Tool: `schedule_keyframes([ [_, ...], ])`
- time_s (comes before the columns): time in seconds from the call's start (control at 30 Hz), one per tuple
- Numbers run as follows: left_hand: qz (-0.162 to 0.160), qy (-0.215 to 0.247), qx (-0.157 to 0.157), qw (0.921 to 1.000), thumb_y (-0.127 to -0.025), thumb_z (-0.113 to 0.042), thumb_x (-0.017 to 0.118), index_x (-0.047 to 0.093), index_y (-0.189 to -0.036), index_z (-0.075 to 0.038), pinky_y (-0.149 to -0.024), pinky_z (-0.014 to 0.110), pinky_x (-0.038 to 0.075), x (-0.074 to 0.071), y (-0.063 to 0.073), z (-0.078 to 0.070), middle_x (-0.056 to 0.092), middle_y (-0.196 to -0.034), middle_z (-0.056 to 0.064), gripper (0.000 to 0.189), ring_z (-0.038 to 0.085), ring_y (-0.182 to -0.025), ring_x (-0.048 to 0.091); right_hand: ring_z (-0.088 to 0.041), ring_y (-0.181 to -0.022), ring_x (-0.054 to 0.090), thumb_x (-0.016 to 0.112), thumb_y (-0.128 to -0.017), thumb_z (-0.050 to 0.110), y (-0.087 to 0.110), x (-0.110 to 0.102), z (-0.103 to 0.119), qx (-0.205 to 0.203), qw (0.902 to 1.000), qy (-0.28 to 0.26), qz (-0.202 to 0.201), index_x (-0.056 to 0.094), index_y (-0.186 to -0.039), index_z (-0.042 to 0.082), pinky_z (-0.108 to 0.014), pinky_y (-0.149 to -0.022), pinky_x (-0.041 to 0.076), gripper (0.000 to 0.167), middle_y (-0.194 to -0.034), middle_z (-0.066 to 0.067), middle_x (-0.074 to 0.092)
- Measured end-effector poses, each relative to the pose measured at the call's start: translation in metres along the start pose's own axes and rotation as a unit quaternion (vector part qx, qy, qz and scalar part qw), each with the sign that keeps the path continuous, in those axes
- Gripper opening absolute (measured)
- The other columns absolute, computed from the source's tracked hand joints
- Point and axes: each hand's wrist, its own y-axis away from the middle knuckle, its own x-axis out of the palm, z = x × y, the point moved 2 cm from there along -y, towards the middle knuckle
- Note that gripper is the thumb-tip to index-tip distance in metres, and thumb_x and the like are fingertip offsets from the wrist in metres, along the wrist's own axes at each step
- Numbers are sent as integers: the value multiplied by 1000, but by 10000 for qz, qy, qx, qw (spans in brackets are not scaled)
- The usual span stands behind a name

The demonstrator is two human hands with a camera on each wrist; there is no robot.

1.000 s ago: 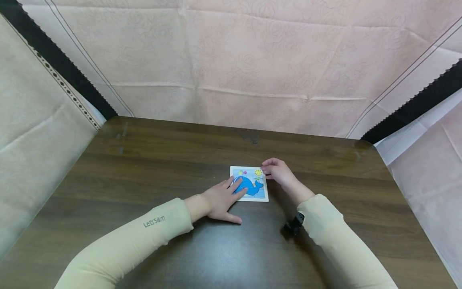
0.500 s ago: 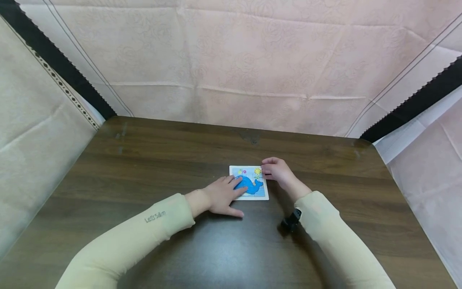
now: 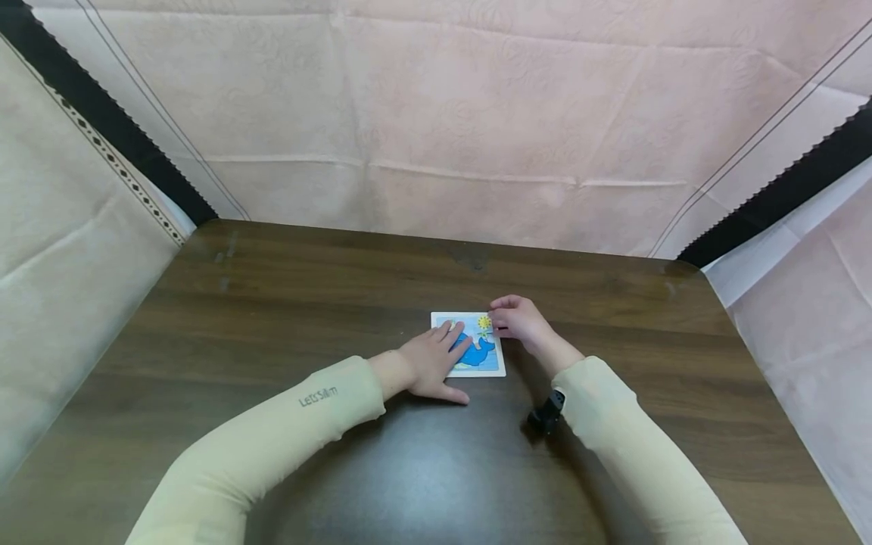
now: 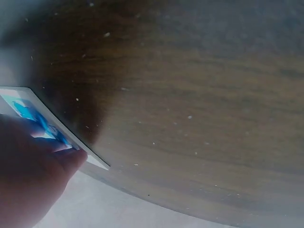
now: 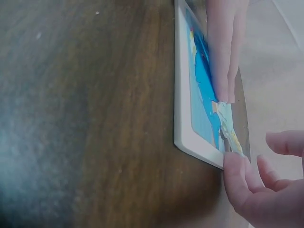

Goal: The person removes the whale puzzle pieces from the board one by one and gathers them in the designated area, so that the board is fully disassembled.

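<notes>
A square jigsaw puzzle with a white frame and a blue whale picture lies flat on the brown wooden table. My left hand rests on its left part with spread, straight fingers, covering part of the whale. At the upper right edge, next to the yellow sun, is my right hand with curled fingers. In the right wrist view, its thumb and a finger meet at the frame's edge, around the end of a pale puzzle piece bearing yellow. A dark gap shows along that piece.
The wooden table extends around the puzzle on all sides. Pale pink cloth hangs behind its far edge and at both sides. A dark device sits at the right wrist, close over the table.
My left hand has slid right and slightly away from me over the puzzle, covering more of the whale. The right hand has stayed almost in place at the right edge.
</notes>
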Motion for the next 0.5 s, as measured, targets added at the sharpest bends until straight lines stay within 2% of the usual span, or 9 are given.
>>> schedule_keyframes([
  [0.27,-28,-213,9,9998,-81,-76,38,12,-152,-16,-118,38,14,-1,0,-2,4,-159,9,96,31,-146,6,-28,-100,60,57,-91,7,-2,4,0,-42,9985,373,-393,51,-121,-2,-34,-88,53,31,-115,-20,56],
  [0.4,-51,-238,17,9997,-81,-76,38,12,-152,-16,-118,38,15,0,0,-2,5,-159,9,96,31,-146,7,-23,-90,63,59,-90,5,-5,5,0,31,9985,253,-493,54,-119,-1,-29,-81,55,31,-111,-19,58],
  [0.5,-67,-203,38,9998,-81,-75,39,12,-152,-16,-118,38,15,0,0,-2,5,-159,9,96,31,-146,7,-21,-88,65,60,-90,5,-5,4,-1,139,9988,51,-464,55,-121,-1,-28,-80,55,32,-115,-20,57],
])
